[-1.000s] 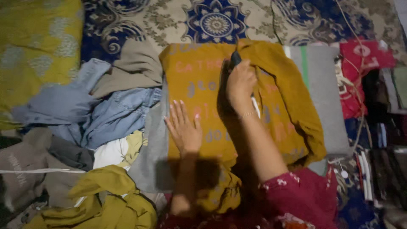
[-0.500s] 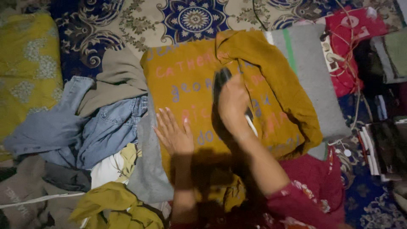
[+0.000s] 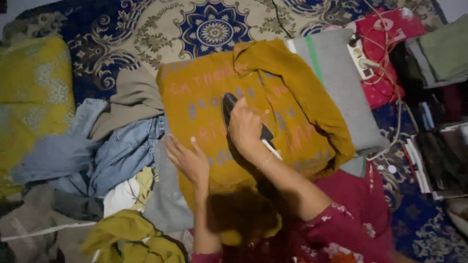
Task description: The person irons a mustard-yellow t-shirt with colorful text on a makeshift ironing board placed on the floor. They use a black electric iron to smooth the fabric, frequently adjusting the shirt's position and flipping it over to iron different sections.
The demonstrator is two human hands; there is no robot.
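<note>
A mustard-yellow sweatshirt [image 3: 204,92] with pale lettering lies flat on a grey blanket [image 3: 341,83]. My right hand [image 3: 245,127] grips a dark clothes iron [image 3: 228,103], its tip pointing away from me, resting on the middle of the sweatshirt. A white cord [image 3: 271,149] runs back from the iron along my wrist. My left hand [image 3: 187,159] lies flat, fingers spread, on the sweatshirt's left edge, beside the iron hand. One sleeve is folded over the garment's right side.
A heap of clothes lies to the left: blue jeans [image 3: 122,151], a beige garment [image 3: 131,95], an olive-yellow piece [image 3: 129,236]. A yellow cushion [image 3: 29,97] is far left. A power strip [image 3: 360,53] on red cloth and folded stacks [image 3: 438,160] sit right. Patterned carpet [image 3: 214,29] lies beyond.
My right hand has drawn the iron back toward me, from the sweatshirt's top edge to its middle. My left hand has shifted slightly left and nearer along the edge.
</note>
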